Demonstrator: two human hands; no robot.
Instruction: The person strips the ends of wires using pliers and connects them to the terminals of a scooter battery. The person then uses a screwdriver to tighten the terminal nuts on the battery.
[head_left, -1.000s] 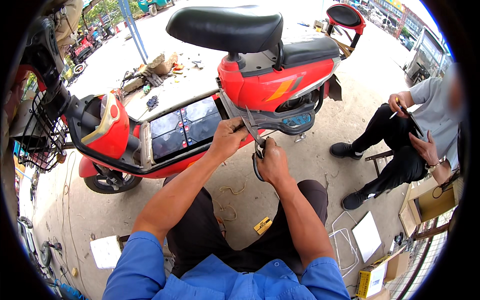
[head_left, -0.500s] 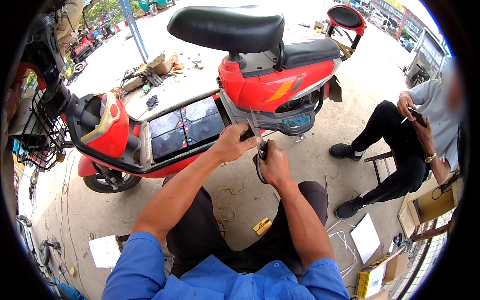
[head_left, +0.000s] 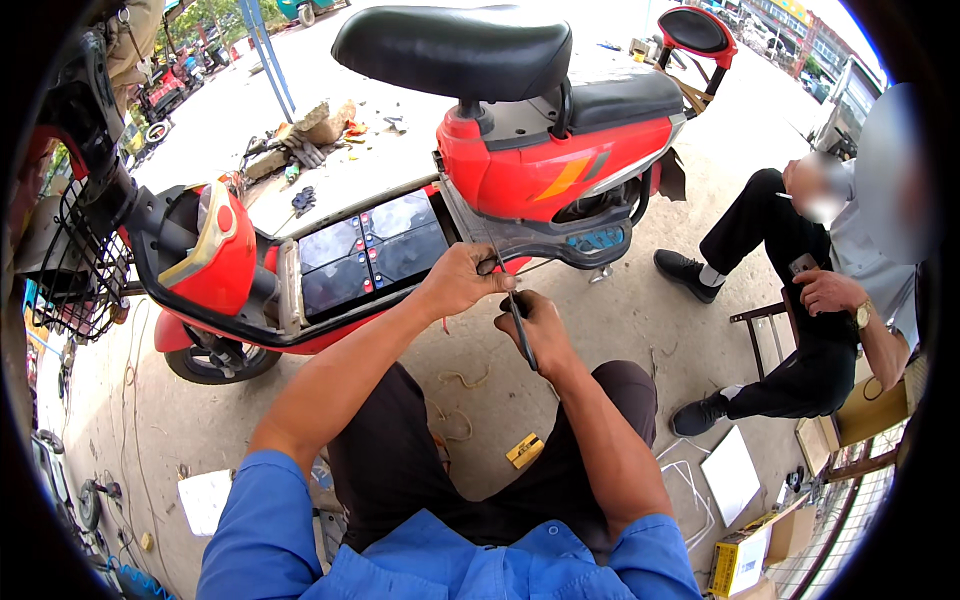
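Observation:
My left hand (head_left: 470,278) pinches at the scissor blades in front of the red scooter (head_left: 540,160), on something small and thin that I cannot make out clearly. My right hand (head_left: 535,325) is closed on the black handles of large metal scissors (head_left: 523,340), their blades pointing up past my left thumb. To the left of my hands, several black batteries (head_left: 405,250) with red terminals sit in the scooter's open floorboard compartment.
A seated person (head_left: 840,300) at the right holds a phone (head_left: 803,265). On the ground lie a small yellow-black box (head_left: 525,450), cord, white boards (head_left: 732,475) and an open carton (head_left: 745,550). The front basket (head_left: 80,275) is at the left.
The scissors have turned more upright and edge-on, with my right hand rolled inward. The seated person's hands have parted, one rising toward the blurred head, the other lowering with the phone.

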